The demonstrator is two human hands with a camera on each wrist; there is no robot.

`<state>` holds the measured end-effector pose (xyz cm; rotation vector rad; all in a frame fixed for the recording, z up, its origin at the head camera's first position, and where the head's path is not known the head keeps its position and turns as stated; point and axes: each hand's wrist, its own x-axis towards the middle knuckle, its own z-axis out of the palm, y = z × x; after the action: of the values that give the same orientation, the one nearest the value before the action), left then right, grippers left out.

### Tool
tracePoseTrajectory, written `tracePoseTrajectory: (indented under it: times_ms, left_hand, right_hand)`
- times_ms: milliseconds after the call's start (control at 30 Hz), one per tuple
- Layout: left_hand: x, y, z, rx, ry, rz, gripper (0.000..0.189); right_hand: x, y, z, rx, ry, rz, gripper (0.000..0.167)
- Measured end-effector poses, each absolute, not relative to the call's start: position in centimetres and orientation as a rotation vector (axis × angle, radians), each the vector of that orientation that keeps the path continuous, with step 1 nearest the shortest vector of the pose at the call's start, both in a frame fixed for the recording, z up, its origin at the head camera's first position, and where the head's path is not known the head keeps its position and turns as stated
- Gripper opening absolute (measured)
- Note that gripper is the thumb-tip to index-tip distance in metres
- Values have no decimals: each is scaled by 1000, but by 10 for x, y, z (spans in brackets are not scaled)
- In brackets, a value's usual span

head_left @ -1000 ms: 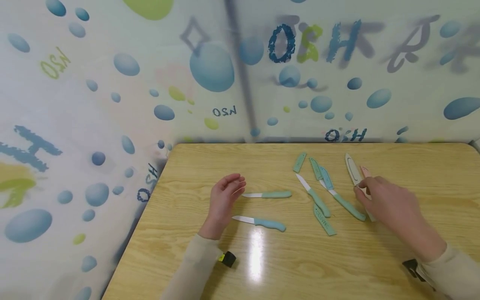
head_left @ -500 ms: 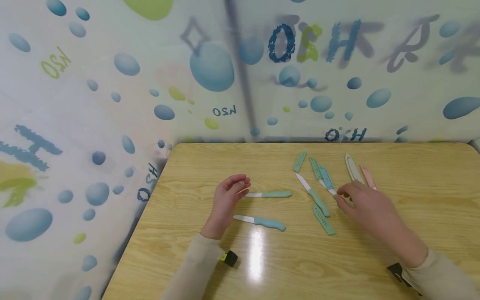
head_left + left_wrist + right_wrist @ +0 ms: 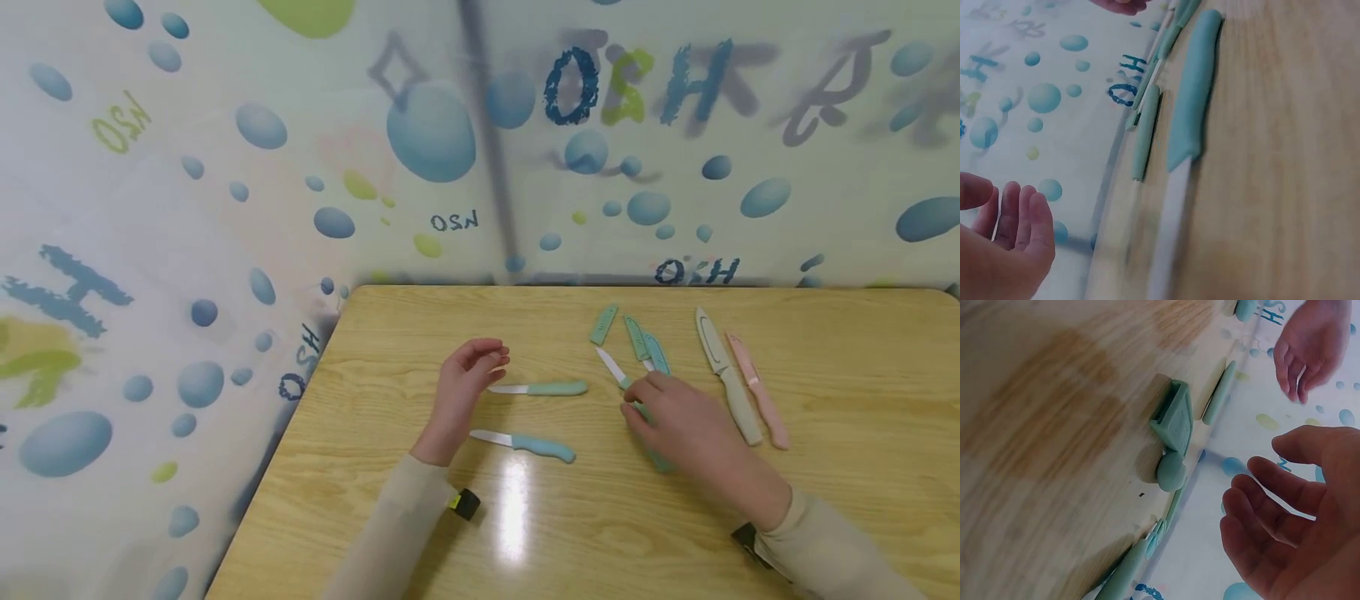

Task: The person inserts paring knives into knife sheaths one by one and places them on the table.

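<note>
My right hand [image 3: 682,425] hovers over the middle of the table with fingers loosely bent and nothing in them. Under it, partly hidden, lie a green knife, its white blade [image 3: 611,364] showing, and a green blade sheath [image 3: 1175,422]. A second green knife close by is mostly covered by the hand. My left hand [image 3: 468,383] is held relaxed above the table at left, holding nothing. Its fingertips overlap the blade tip of a green paring knife [image 3: 557,388] in the head view. Nearer me lies a blue paring knife [image 3: 543,447], blade pointing left.
To the right lie a beige knife [image 3: 738,408] and a pink knife [image 3: 768,412], their blades covered. Toward the back are two green sheaths, one apart [image 3: 603,324], and a blue sheath [image 3: 657,353]. A patterned curtain [image 3: 420,242] stands behind the wooden table [image 3: 600,533].
My right hand has moved left, from the beige and pink knives to above the middle green knife, uncovering those two. My left hand has shifted slightly right and away from me.
</note>
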<state>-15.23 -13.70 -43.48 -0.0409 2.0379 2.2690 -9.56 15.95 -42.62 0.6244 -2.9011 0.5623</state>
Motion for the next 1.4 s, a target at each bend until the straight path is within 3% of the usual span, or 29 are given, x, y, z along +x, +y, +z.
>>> tracePoseTrajectory:
  times_ms: [333,633,933,1400]
  left_hand:
    - [-189,-93,-419,354,2445,1611,31]
    - [-226,-49,-424,494,2666,1091,31]
    - [-245,-11,-435,472,2778,706,44]
    - [-254,27,-448,519,2944,147,35]
  right_hand:
    - [-88,171,-431,590,-2853,564,12]
    - [-84,183,-429,532,-2928,557,13]
    - [-80,190,-431,524,-2896,564,11]
    - [-80,191,-432,525,-2885,577,11]
